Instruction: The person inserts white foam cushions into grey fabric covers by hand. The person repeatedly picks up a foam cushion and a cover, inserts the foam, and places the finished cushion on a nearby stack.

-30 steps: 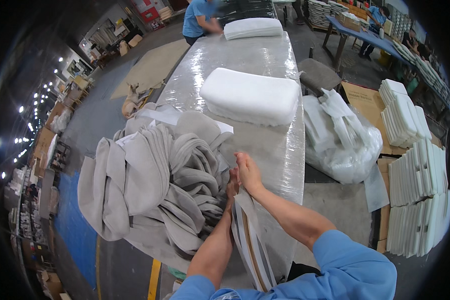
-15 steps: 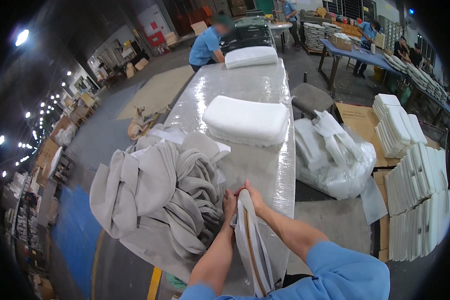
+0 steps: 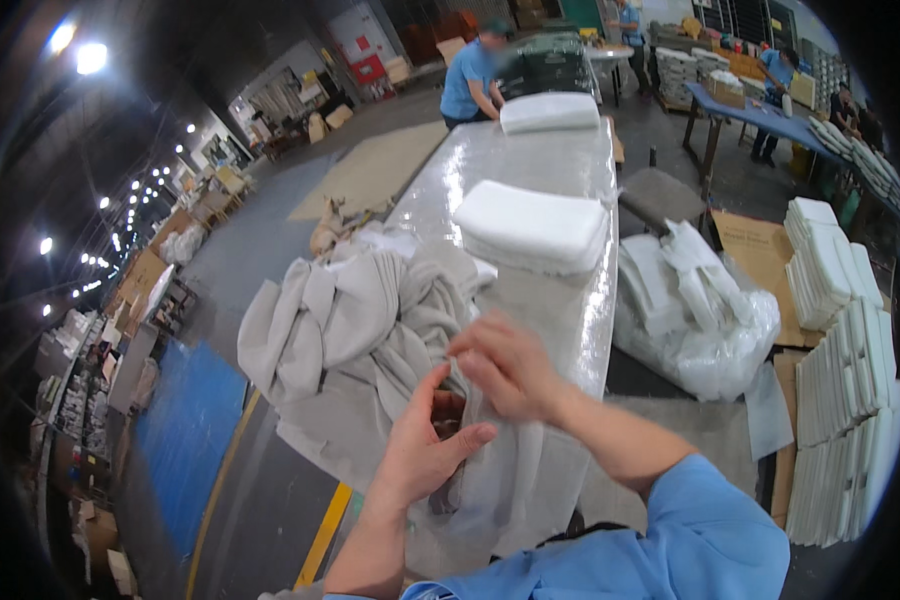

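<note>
Near the front edge of the table, my left hand (image 3: 422, 448) has its thumb spread from its curved fingers, with nothing visible gripped between them. My right hand (image 3: 510, 370) is just above and beside it, fingers bent and smeared by motion; whether it pinches anything cannot be made out. Light grey fabric (image 3: 500, 490) lies under and in front of my hands, partly hidden by them. Left of my hands is a heaped pile of grey fabric covers (image 3: 335, 310). Farther up the table lies a stack of white padding sheets (image 3: 533, 225).
Plastic film covers the long table (image 3: 430, 205). More white padding (image 3: 550, 112) lies at its far end, near a person in blue (image 3: 470, 80). A plastic bag of white pieces (image 3: 700, 320) and tall stacks of white pads (image 3: 840, 400) stand right. A dog (image 3: 327, 228) is beyond the pile.
My hands have come apart from their hold on the grey zippered cover and moved up; the left has opened and the right moves fast. The view has turned left, shifting the scene rightward.
</note>
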`<act>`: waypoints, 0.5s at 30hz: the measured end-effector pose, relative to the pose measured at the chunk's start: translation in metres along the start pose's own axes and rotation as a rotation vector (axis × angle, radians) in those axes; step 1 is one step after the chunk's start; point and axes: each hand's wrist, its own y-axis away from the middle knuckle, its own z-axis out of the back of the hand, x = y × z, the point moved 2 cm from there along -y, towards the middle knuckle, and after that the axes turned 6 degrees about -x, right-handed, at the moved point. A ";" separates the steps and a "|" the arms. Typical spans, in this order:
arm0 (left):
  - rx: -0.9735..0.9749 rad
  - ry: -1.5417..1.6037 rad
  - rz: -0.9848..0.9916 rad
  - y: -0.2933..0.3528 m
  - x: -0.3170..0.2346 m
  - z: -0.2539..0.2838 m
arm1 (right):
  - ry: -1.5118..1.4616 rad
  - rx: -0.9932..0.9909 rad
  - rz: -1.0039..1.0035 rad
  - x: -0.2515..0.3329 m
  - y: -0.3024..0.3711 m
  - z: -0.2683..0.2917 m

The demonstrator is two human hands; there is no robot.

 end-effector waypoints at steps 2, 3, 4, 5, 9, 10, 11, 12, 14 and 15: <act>0.011 -0.018 0.083 0.018 -0.011 -0.002 | -0.199 0.172 -0.244 -0.020 0.000 -0.007; 0.005 -0.025 0.071 0.023 -0.008 0.000 | -0.318 0.191 -0.330 -0.027 0.004 -0.013; 0.001 -0.031 0.058 0.028 -0.006 0.001 | -0.437 0.205 -0.415 -0.031 0.013 -0.019; -0.017 -0.025 0.083 0.032 -0.013 0.001 | -0.437 0.175 -0.403 -0.034 0.020 -0.023; 0.026 -0.275 -0.047 0.041 -0.015 -0.006 | -0.394 0.055 -0.345 -0.044 0.042 -0.031; 0.020 -0.383 -0.106 0.040 -0.014 -0.009 | -0.372 0.026 -0.328 -0.046 0.046 -0.032; 0.005 -0.490 -0.169 0.038 -0.015 -0.011 | -0.354 0.022 -0.289 -0.043 0.045 -0.033; 0.009 -0.414 -0.035 0.037 -0.017 -0.010 | -0.333 0.019 -0.251 -0.037 0.046 -0.035; 0.025 -0.257 0.225 0.035 -0.025 -0.010 | -0.314 0.019 -0.188 -0.022 0.054 -0.036; 0.012 -0.301 0.162 0.036 -0.024 -0.010 | -0.327 0.020 -0.162 -0.012 0.059 -0.041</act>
